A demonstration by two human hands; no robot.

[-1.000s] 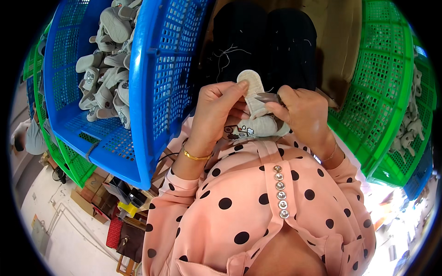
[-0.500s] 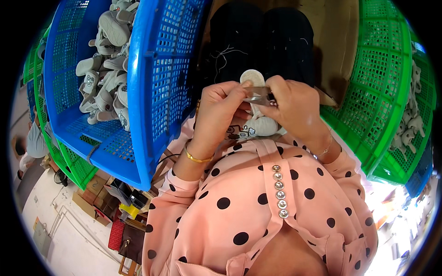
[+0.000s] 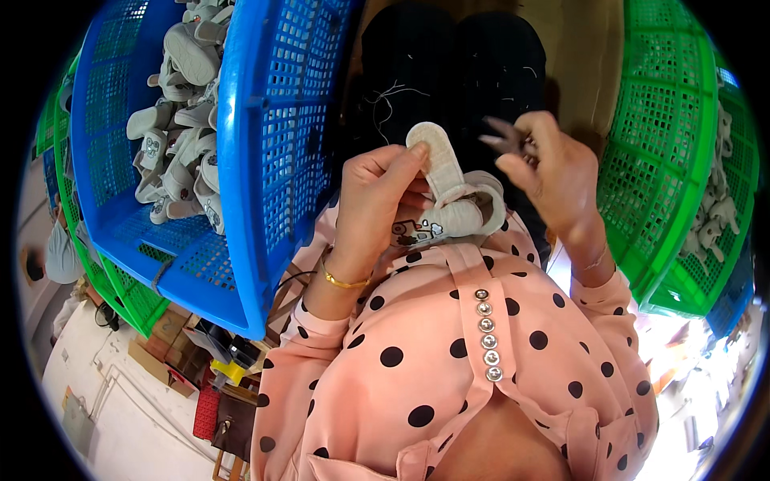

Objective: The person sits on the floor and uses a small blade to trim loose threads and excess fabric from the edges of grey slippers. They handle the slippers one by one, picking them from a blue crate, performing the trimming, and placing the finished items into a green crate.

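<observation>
The blue basket point(image 3: 301, 132), loaded with pale shoes point(image 3: 190, 58), stands to the left of your left fingers; the green basket point(image 3: 651, 188) stands to the right of your right fingers. Your left hand point(image 3: 370, 196) has its thumb and fingers clamped on the pale tab; your right hand point(image 3: 561, 172) has its fingers closed around the snips. The patterned shoe point(image 3: 461, 218) lies just below and right of your left fingertips, its long axis roughly crosswise, patterned end left, mouth right. The pale tab point(image 3: 441, 164) rises past your left thumb, its long axis tilted, rounded end pointing away from you and slightly left. The dark snips point(image 3: 504, 138) jut left from your right fingers, blurred, apart from the tab. This looks like a pause between trimming cuts; another cut calls for a steady tab and the blades brought leftward to its edge.
</observation>
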